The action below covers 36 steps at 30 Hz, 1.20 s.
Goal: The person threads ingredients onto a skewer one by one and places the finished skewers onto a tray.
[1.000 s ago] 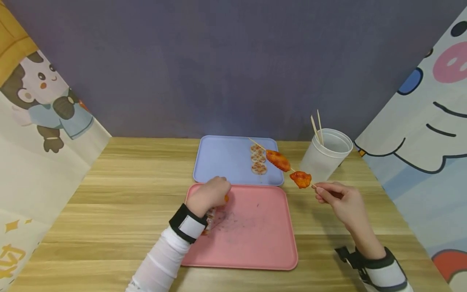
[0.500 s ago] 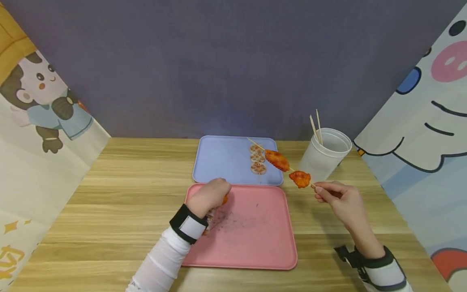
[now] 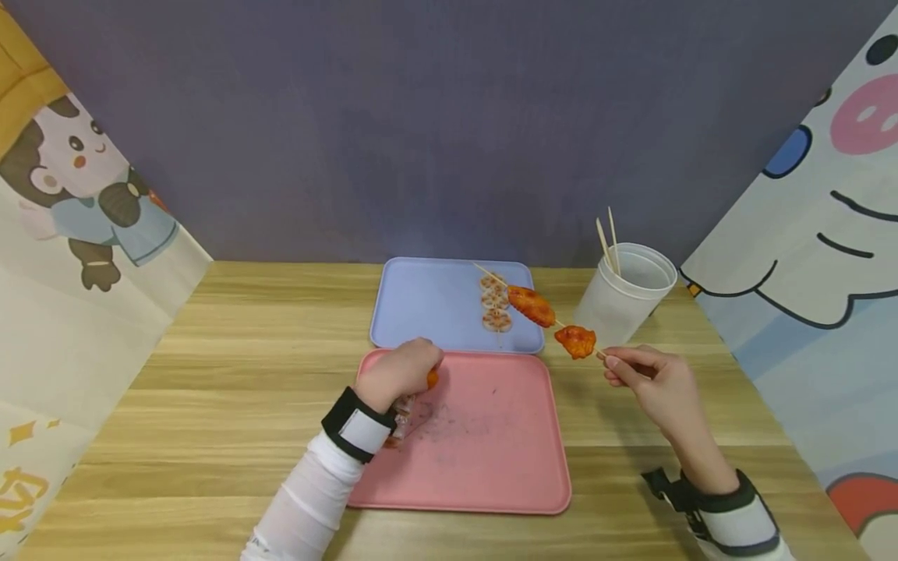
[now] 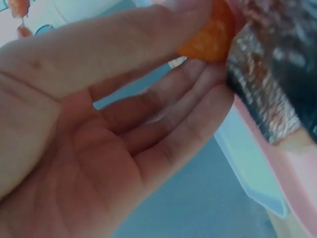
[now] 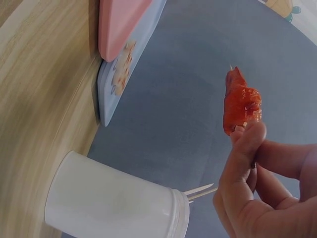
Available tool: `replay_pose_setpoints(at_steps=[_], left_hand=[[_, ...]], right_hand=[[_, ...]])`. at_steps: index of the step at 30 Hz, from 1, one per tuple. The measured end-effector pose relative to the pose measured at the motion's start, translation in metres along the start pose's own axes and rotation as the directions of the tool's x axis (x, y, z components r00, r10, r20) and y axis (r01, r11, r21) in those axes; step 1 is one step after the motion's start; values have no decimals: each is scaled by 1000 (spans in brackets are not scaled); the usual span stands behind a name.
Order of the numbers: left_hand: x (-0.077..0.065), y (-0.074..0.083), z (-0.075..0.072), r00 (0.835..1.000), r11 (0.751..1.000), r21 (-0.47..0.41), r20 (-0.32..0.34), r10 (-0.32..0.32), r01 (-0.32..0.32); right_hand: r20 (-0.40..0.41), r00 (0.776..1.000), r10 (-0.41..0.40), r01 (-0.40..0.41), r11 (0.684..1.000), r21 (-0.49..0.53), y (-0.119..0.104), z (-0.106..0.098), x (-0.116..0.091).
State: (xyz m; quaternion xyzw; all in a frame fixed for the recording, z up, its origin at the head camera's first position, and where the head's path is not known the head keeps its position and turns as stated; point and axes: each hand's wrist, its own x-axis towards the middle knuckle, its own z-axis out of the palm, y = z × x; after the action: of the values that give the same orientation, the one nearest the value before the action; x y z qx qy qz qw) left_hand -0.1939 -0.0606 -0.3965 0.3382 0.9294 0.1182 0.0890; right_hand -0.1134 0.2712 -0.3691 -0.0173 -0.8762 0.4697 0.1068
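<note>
My right hand (image 3: 659, 386) pinches the bare lower end of a bamboo skewer, holding it above the table beside the white cup. Two glossy orange-red pieces, like chicken wing pieces (image 3: 532, 306), are threaded on it with a gap between them, and its tip points up and left. Over the left side of the pink tray (image 3: 491, 475), my left hand (image 3: 401, 372) reaches down and pinches an orange piece (image 4: 210, 37) between thumb and fingers. Fingers hide most of that piece. Close by are dark-skinned, whitish food pieces (image 4: 262, 89), partly under my wrist in the head view.
Behind the pink tray lies a blue tray (image 3: 431, 304) bearing a skewer of lotus root slices (image 3: 496, 319). A white cup (image 3: 613, 308) with several bamboo sticks (image 3: 606, 248) stands at the back right. A grey panel (image 3: 449, 132) rises behind the wooden table (image 3: 231, 374).
The head view shifts very slightly. Both hands stay nearly in place, the right still holding the skewer and the left still at the orange piece.
</note>
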Motion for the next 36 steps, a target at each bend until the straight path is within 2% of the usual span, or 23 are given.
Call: replay_pose_setpoints(at_steps=[3,6,13,17,21,24,28,30,32,36], left_hand=[[0,-4,-7,1000,999,-44,4,17,-16],[-4,-6,-17,999,992,-117,-19,41,-43],[-22,-12,-46,984,935,-321,-142,108,-149],[-31,-18,-57,968,895,-401,-226,112,-197],[-36,-23,-63,934,853,-453,-341,103,-260],[-38,-24,-65,903,797,-514,-421,87,-317],[-40,-22,-68,870,675,-628,-490,44,-388],[-40,-21,-69,858,626,-663,-514,17,-410],[-41,-19,-70,842,598,-676,-540,-5,-430],[-41,-18,-72,807,577,-672,-589,-36,-464]], right_hand=[[2,1000,0,0,1000,3,-2,1,1],[3,1000,-10,10,1000,3,-5,3,1],[8,999,-39,39,999,11,-15,5,1],[5,999,-49,49,999,-6,-21,5,4],[-3,998,-65,65,997,-34,-26,7,6],[-10,997,-79,79,997,-22,-31,7,7],[-23,995,-97,97,995,2,-36,7,5],[-30,994,-105,105,994,13,-39,7,4],[-32,993,-111,112,993,31,-43,7,3],[-30,992,-126,128,989,68,-51,8,1]])
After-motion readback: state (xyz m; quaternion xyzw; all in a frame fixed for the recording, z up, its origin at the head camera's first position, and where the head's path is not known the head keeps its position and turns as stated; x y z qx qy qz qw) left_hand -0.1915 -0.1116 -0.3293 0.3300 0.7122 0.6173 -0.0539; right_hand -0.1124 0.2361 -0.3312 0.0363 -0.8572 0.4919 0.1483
